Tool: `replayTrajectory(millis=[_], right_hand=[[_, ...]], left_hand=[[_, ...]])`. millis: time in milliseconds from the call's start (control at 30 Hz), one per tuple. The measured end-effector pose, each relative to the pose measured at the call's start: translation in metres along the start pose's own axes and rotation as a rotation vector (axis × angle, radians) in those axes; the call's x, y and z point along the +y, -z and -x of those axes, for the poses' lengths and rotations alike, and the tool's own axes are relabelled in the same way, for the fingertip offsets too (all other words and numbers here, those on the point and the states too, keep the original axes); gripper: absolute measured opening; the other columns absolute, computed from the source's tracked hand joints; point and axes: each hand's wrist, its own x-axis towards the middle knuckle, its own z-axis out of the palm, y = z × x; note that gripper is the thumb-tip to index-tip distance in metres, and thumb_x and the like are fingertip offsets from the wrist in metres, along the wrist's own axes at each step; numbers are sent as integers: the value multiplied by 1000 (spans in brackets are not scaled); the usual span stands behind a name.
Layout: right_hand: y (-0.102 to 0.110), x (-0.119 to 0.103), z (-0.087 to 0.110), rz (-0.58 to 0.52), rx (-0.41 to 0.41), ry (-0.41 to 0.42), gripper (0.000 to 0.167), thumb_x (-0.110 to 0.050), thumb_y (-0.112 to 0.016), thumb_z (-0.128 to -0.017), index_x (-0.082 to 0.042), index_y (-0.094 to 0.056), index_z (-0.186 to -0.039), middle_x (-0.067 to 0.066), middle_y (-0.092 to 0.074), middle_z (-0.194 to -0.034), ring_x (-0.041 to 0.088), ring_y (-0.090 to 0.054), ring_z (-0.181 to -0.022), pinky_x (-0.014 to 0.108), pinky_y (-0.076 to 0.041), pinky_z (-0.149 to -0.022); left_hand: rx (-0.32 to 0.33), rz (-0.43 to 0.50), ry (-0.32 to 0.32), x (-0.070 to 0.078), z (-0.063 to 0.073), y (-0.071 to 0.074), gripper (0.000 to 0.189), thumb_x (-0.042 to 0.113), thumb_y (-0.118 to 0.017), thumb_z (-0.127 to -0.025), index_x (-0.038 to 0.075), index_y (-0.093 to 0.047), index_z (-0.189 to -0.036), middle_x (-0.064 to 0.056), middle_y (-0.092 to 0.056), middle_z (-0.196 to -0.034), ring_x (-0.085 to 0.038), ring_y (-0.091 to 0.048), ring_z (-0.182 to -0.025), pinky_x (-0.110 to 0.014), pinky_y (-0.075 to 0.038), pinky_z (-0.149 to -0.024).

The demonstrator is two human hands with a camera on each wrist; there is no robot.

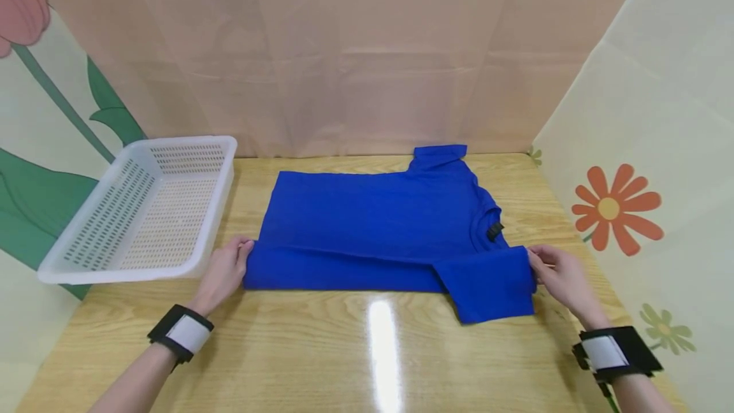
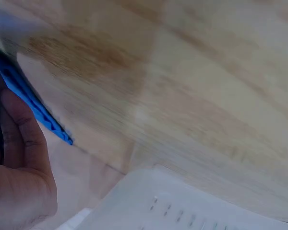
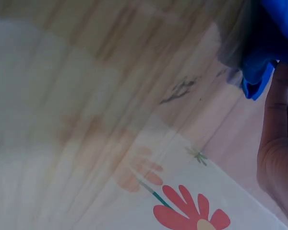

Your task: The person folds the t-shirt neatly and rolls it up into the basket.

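Note:
A blue T-shirt (image 1: 373, 209) lies sideways on the table, its collar and dark label to the right. The near side is folded over toward the middle, with that sleeve (image 1: 487, 285) lying on top and pointing at the table's front. My left hand (image 1: 226, 269) pinches the folded strip at its hem end. At the shoulder end my right hand (image 1: 564, 279) pinches the fold's corner. The left wrist view shows the left hand (image 2: 24, 143) with the shirt's layered edge beside its fingers. In the right wrist view, blue cloth (image 3: 259, 62) meets the right hand's (image 3: 278, 139) fingertips.
A white perforated plastic basket (image 1: 201, 228) stands at the left, close to my left hand. The wooden table (image 1: 309, 349) meets a pinkish backdrop (image 1: 367, 81) behind the shirt. A flower-printed wall sheet (image 1: 659, 145) rises on the right.

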Motion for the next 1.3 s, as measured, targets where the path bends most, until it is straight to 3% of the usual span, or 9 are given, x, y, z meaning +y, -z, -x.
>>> replayTrajectory(millis=[167,267,333,500,633,733,1000,1300], right_hand=[[-26,57,-17,99,94,19,36,-43,-45,-89,-11,-60,-97,14,-63,-82,15,-56,-53,27,-40,-37],[-34,69,-24,143,136,37,36,-45,-44,-89,-13,-60,-94,10,-63,-77,16,-55,-51,29,-41,-37],[-33,61,-26,166,137,34,37,-45,-43,-89,-13,-60,-92,11,-63,-78,19,-57,-54,29,-42,-39],[-16,8,-21,165,31,-6,37,-34,-46,-91,0,-61,-94,22,-62,-87,31,-60,-70,33,-46,-47],[-6,-20,-19,161,-58,-44,29,-21,-49,-91,6,-59,-95,21,-61,-83,25,-57,-62,32,-45,-47],[-5,-25,-20,184,-104,-46,26,-16,-48,-92,8,-58,-96,20,-61,-81,20,-54,-59,30,-44,-48],[-3,-25,-23,225,-158,-50,21,-11,-50,-89,8,-58,-96,23,-60,-85,21,-54,-61,32,-45,-50],[-7,-27,-22,264,-171,-71,19,-10,-51,-87,7,-58,-93,12,-57,-70,17,-50,-53,29,-40,-45]], left_hand=[[-22,-43,21,0,-6,-6,23,19,-41,-95,2,-55,-94,-14,-61,-75,-26,-56,-63,-39,-41,-55],[-36,-68,45,1,-9,-7,22,20,-41,-95,3,-55,-93,-11,-59,-70,-24,-53,-58,-36,-39,-51],[-45,-80,55,1,-10,-8,22,20,-41,-95,3,-55,-92,-10,-58,-69,-24,-52,-57,-36,-38,-50],[-68,-107,66,0,-13,-11,19,17,-44,-94,3,-56,-90,-11,-59,-70,-25,-54,-59,-38,-40,-51],[-90,-113,71,0,-15,-14,18,15,-46,-93,1,-56,-88,-9,-57,-68,-23,-52,-58,-37,-39,-52],[-103,-119,64,-1,-17,-15,18,14,-47,-92,1,-57,-87,-8,-56,-67,-21,-50,-57,-35,-39,-52],[-115,-125,16,-4,-23,-18,17,13,-52,-90,-1,-60,-83,-7,-58,-67,-19,-51,-58,-33,-40,-52],[-121,-143,-1,-3,-24,-15,17,14,-53,-90,0,-59,-82,-6,-56,-66,-18,-51,-57,-32,-40,-52]])
